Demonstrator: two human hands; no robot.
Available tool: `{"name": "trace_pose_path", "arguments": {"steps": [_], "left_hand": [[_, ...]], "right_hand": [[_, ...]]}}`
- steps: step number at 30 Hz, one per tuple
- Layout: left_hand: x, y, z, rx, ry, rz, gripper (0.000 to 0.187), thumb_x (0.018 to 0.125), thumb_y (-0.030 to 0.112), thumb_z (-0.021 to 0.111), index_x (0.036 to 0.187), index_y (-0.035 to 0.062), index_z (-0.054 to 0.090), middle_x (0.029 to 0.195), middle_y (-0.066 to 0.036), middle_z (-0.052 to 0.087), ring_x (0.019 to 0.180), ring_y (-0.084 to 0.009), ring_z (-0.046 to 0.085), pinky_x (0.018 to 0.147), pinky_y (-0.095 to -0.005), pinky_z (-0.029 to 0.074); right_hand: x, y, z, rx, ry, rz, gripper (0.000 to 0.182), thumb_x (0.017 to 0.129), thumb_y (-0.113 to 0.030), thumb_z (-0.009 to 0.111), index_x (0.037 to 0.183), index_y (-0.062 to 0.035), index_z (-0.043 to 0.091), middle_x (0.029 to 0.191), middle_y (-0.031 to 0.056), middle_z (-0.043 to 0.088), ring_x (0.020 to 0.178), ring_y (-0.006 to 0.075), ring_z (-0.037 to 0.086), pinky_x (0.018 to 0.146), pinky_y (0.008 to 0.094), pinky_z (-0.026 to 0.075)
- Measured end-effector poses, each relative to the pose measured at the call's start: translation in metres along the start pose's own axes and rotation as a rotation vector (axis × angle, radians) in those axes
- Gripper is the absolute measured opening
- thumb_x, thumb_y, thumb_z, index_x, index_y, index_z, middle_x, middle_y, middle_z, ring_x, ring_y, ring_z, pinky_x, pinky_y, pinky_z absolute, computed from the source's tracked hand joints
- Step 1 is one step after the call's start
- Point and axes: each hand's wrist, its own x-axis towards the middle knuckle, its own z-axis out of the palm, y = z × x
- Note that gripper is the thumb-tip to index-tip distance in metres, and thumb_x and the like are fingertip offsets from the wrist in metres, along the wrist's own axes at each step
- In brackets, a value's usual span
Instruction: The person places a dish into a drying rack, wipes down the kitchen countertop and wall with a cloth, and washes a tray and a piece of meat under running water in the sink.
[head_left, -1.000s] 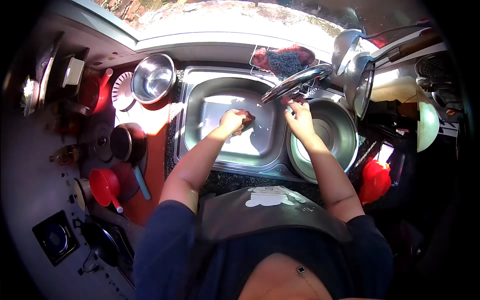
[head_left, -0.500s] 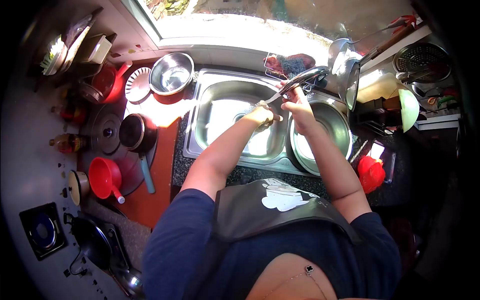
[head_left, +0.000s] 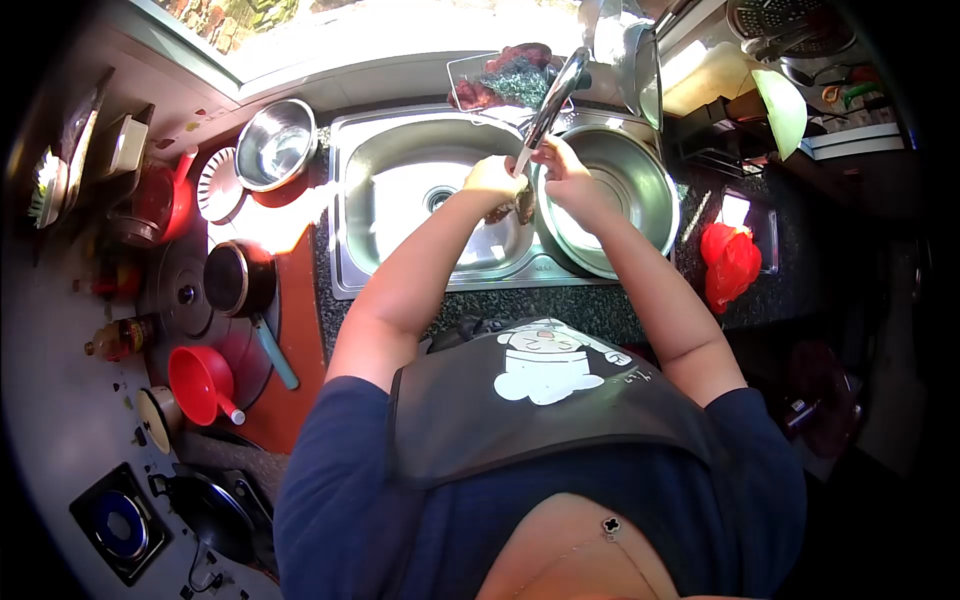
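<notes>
A chrome faucet (head_left: 558, 92) reaches over the steel sink (head_left: 372, 215), and a thin white stream runs from its spout. My left hand (head_left: 490, 182) is in the stream over the right side of the basin, fingers curled. Something brownish shows under those fingers, too shaded to name. At the spout's end, the fingertips of my right hand (head_left: 570, 185) are bent against the faucet. Below that hand a large round steel basin (head_left: 650, 215) sits in the right part of the sink.
A wire rack (head_left: 455, 75) with scrubbers stands behind the sink. To the left are a steel bowl (head_left: 275, 145), a small pot (head_left: 238, 278) and a red dipper (head_left: 200, 385). A red plastic bag (head_left: 730, 265) lies on the right counter.
The view has shifted, so the sink appears further left and higher. My left hand has turned, its fingers now bent downward. My right hand stays at the faucet's spout.
</notes>
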Motion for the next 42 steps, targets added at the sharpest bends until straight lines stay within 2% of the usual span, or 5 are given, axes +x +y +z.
{"name": "trace_pose_path", "arguments": {"steps": [11, 17, 25, 32, 42], "left_hand": [[-0.012, -0.057, -0.001, -0.218, -0.081, 0.043, 0.083, 0.065, 0.011, 0.081, 0.135, 0.0019, 0.038, 0.11, -0.016, 0.063, 0.101, -0.028, 0.065, 0.09, -0.0371, 0.053], [-0.014, -0.052, -0.006, -0.373, -0.12, -0.25, 0.034, 0.096, 0.025, 0.06, 0.123, 0.0038, 0.057, 0.098, -0.01, 0.067, 0.073, -0.0198, 0.067, 0.065, -0.034, 0.057], [0.0, -0.088, 0.01, -0.542, -0.05, -0.069, 0.03, 0.087, 0.019, 0.067, 0.112, 0.0019, 0.065, 0.092, -0.01, 0.071, 0.082, -0.0156, 0.066, 0.074, -0.0297, 0.053], [-0.015, -0.041, -0.006, -0.338, 0.006, -0.1, 0.028, 0.086, 0.028, 0.07, 0.103, 0.006, 0.069, 0.095, -0.011, 0.072, 0.079, -0.0242, 0.068, 0.075, -0.0344, 0.053], [-0.009, -0.073, 0.026, -0.508, -0.054, 0.048, 0.034, 0.09, 0.025, 0.065, 0.116, 0.0021, 0.065, 0.107, -0.012, 0.07, 0.098, -0.0213, 0.066, 0.087, -0.0329, 0.051]], "right_hand": [[0.014, 0.064, 0.021, -0.452, 0.096, 0.056, 0.03, 0.085, -0.01, 0.067, 0.113, -0.0095, 0.056, 0.101, 0.0133, 0.065, 0.09, 0.0285, 0.065, 0.08, 0.0378, 0.051], [0.018, 0.068, 0.036, -0.694, -0.131, -0.256, 0.049, 0.086, -0.009, 0.065, 0.133, -0.0105, 0.053, 0.115, 0.0125, 0.063, 0.114, 0.0315, 0.06, 0.099, 0.0364, 0.047], [0.021, 0.064, 0.036, 0.149, -0.196, 0.221, 0.062, 0.088, -0.01, 0.06, 0.145, -0.0058, 0.036, 0.134, 0.0126, 0.049, 0.119, 0.0222, 0.052, 0.105, 0.0353, 0.04], [0.022, 0.068, 0.036, -0.039, 0.087, 0.265, 0.019, 0.088, -0.015, 0.066, 0.105, -0.0073, 0.064, 0.09, 0.0072, 0.067, 0.091, 0.0149, 0.065, 0.083, 0.0306, 0.051], [0.006, 0.022, 0.032, 0.225, -0.148, 0.275, 0.053, 0.086, -0.002, 0.063, 0.134, -0.0059, 0.04, 0.09, 0.0102, 0.063, 0.066, 0.0182, 0.062, 0.054, 0.0319, 0.051]]}}
